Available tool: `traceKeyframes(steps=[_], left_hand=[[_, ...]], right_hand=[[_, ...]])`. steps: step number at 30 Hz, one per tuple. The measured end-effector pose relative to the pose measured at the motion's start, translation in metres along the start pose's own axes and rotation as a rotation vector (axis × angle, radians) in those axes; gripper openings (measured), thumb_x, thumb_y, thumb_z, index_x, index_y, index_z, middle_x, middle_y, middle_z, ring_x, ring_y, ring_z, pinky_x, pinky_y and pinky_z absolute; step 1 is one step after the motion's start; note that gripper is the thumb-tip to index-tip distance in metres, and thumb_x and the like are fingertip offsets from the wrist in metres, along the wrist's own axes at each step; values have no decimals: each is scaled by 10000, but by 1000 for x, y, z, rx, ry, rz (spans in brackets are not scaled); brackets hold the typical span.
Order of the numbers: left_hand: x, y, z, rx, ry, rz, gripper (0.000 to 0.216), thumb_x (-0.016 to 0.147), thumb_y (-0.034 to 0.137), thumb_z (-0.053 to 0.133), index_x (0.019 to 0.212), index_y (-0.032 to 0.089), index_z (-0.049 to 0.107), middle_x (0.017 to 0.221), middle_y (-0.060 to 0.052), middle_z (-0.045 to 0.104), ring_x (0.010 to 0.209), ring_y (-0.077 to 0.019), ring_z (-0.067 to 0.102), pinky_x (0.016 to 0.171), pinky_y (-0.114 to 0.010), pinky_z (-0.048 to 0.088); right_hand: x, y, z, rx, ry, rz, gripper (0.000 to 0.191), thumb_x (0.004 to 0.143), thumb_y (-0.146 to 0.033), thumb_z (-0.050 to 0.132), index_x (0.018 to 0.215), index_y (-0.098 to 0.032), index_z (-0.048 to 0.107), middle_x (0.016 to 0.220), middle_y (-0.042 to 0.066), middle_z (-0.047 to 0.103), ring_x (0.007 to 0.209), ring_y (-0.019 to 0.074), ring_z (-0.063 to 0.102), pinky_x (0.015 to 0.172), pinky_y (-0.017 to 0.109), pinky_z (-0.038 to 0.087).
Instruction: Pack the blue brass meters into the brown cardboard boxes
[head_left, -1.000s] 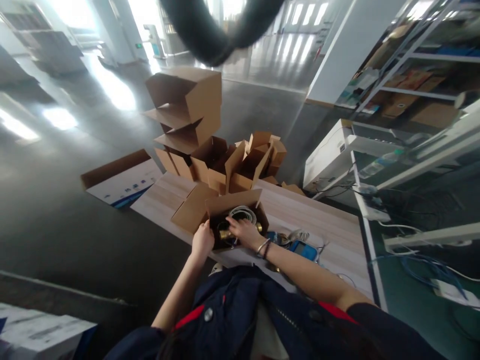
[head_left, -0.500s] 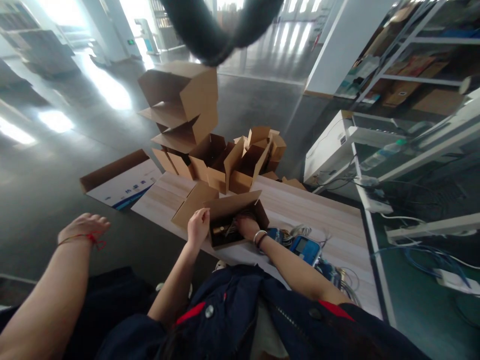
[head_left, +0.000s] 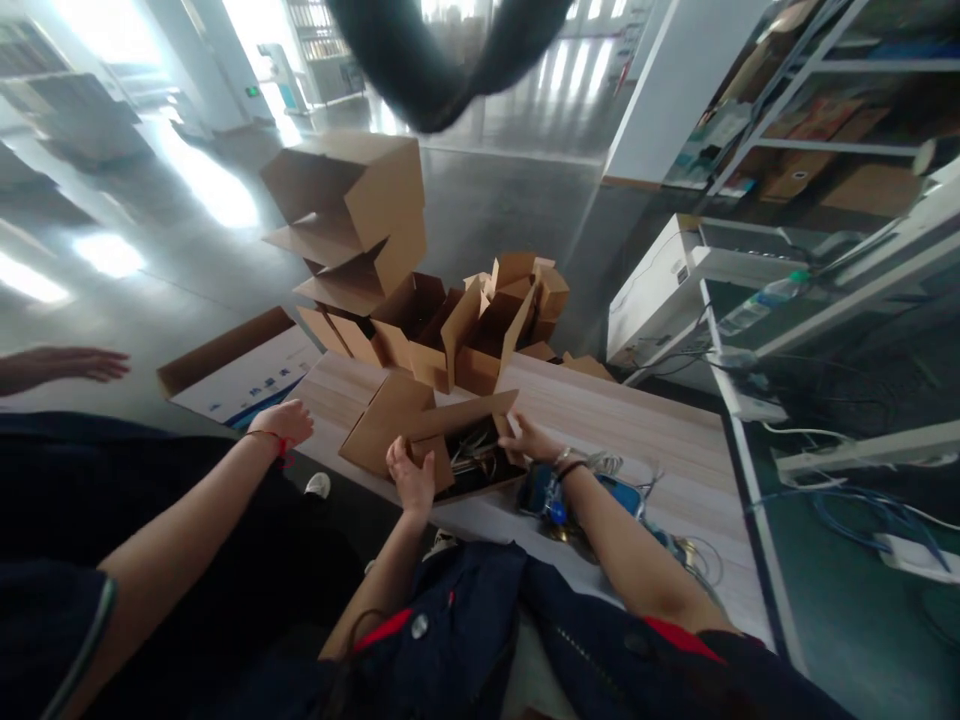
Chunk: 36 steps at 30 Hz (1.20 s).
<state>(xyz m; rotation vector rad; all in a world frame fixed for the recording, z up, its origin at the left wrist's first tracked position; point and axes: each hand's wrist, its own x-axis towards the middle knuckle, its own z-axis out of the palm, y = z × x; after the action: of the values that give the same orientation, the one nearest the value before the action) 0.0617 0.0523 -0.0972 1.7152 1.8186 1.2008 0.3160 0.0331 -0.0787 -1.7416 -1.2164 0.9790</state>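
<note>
A small open cardboard box (head_left: pixel 405 430) sits on the light wooden table (head_left: pixel 637 430) in front of me, with coiled cable and metal parts (head_left: pixel 474 458) inside. My left hand (head_left: pixel 411 476) grips the box's left side flap. My right hand (head_left: pixel 531 439), with bracelets at the wrist, touches the box's right side flap, fingers spread. Blue devices with white cables (head_left: pixel 600 490) lie just right of the box under my right forearm.
A pile of open cardboard boxes (head_left: pixel 420 300) stands at the table's far edge. A co-worker's arm (head_left: pixel 187 520) with a red wrist cord reaches in from the left; another hand (head_left: pixel 82 362) shows at far left. A flat carton (head_left: pixel 240 365) lies on the floor. Shelving (head_left: pixel 817 130) stands at right.
My right hand has come out of the box to its right flap. My left hand shifted to the left flap. A co-worker's arm has come in from the left toward the table.
</note>
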Motion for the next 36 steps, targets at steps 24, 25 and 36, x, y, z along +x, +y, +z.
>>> traceKeyframes(steps=[24, 25, 36], left_hand=[[-17, 66, -11, 962, -868, 394, 885, 704, 265, 702, 1452, 139, 247, 1500, -258, 143, 1370, -432, 161, 1055, -614, 207], [-18, 67, -9, 963, -861, 400, 785, 755, 220, 640, 1445, 146, 272, 1496, -251, 170, 1364, -428, 189, 1047, -604, 234], [-15, 50, -32, 778, -911, 542, 783, 766, 366, 653, 1437, 190, 291, 1500, -202, 231, 1379, -386, 192, 1074, -527, 263]], right_hand=[[-6, -43, 30, -1142, -595, -448, 1353, 335, -258, 893, 1464, -103, 165, 1496, 302, 107, 1372, 460, 100, 1097, 565, 122], [-7, -44, 32, -1135, -583, -468, 1319, 350, -238, 889, 1460, -108, 188, 1492, 302, 128, 1370, 457, 122, 1094, 566, 129], [-27, -27, 14, -925, -565, -665, 829, 728, -411, 698, 1431, -196, 313, 1505, 194, 230, 1385, 375, 178, 1102, 529, 194]])
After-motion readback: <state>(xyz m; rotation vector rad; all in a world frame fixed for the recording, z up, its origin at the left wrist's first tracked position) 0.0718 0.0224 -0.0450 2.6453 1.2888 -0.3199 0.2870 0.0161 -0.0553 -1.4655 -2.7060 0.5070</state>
